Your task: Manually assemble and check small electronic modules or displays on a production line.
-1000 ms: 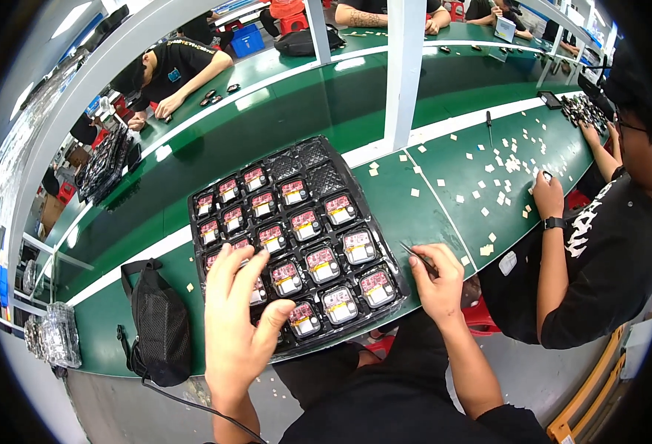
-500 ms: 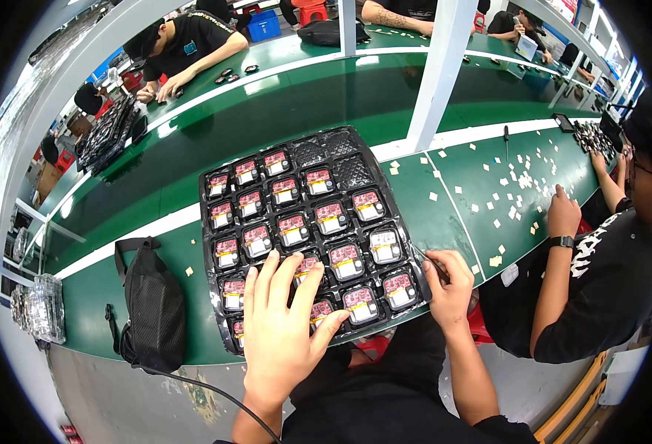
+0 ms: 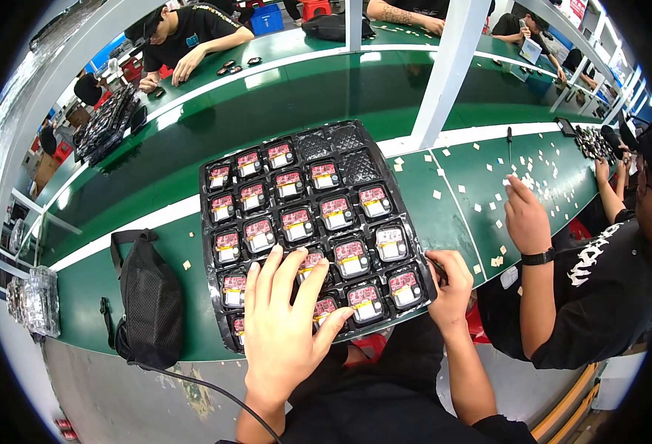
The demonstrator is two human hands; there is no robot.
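A black plastic tray (image 3: pixel 407 244) lies at a slant before me, its compartments mostly filled with small square electronic units (image 3: pixel 296 223). Each unit shows a red circuit board, a white block and a yellow strip in a dark casing. My left hand (image 3: pixel 285 337) is spread over the tray's near part, fingers apart and resting across several units. At the tray's right edge is my right hand (image 3: pixel 451 292), its fingers bent and pinched together near the rim. A dark sliver shows between thumb and forefinger, too hidden to name. Compartments at the far right corner hold no units.
A black bag (image 3: pixel 152 303) lies left of the tray, with a cable running toward me. Small pale squares (image 3: pixel 548 174) and a screwdriver (image 3: pixel 509 137) lie at the right, where a co-worker's hand (image 3: pixel 525 218) hovers. A white post (image 3: pixel 444 81) rises behind the tray.
The thin dark tool seen in my right hand is now mostly hidden, and that hand sits closer against the tray's edge. The co-worker's hand at right moved left. My left hand stays.
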